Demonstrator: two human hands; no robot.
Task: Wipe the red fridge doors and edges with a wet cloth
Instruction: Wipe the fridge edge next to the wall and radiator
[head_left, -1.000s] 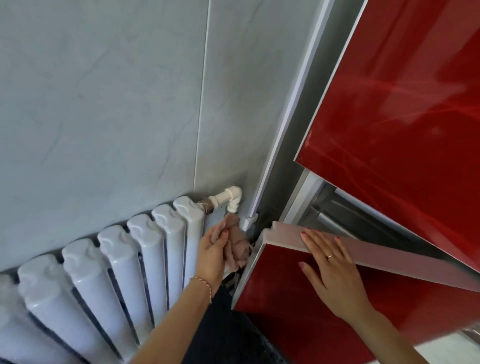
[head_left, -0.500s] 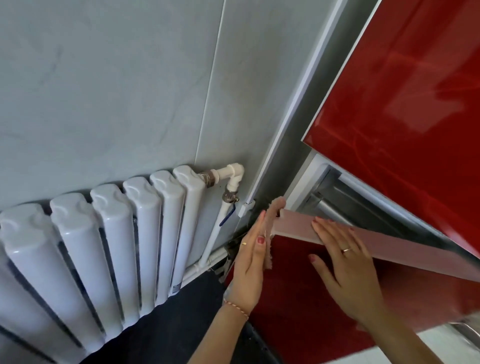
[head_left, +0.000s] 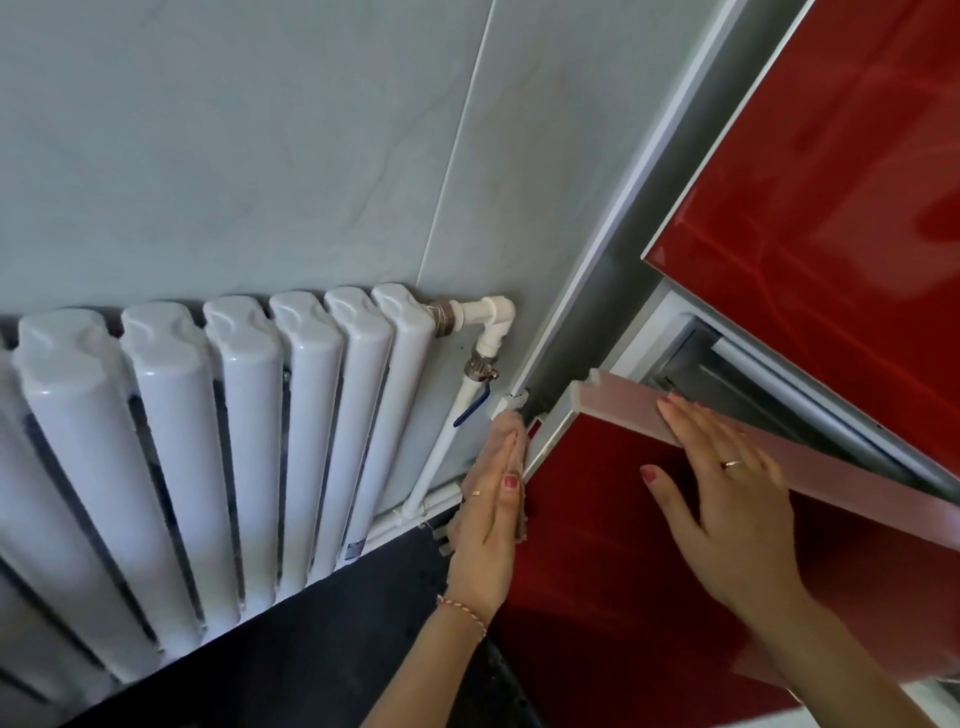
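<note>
The lower red fridge door (head_left: 649, 561) stands ajar, apparently so that its side edge facing the white radiator (head_left: 218, 441) can be reached. The right hand (head_left: 727, 483) lies flat with straight fingers across the door's pale top edge (head_left: 623, 410), probably steadying it. The left hand (head_left: 488, 519) presses the pinkish cloth (head_left: 511, 436) flat-fingered against that side edge near the top corner, gripping nothing.

Glossy red fridge doors (head_left: 649, 545), white radiator (head_left: 234, 426), pinkish cloth (head_left: 511, 441)
</note>
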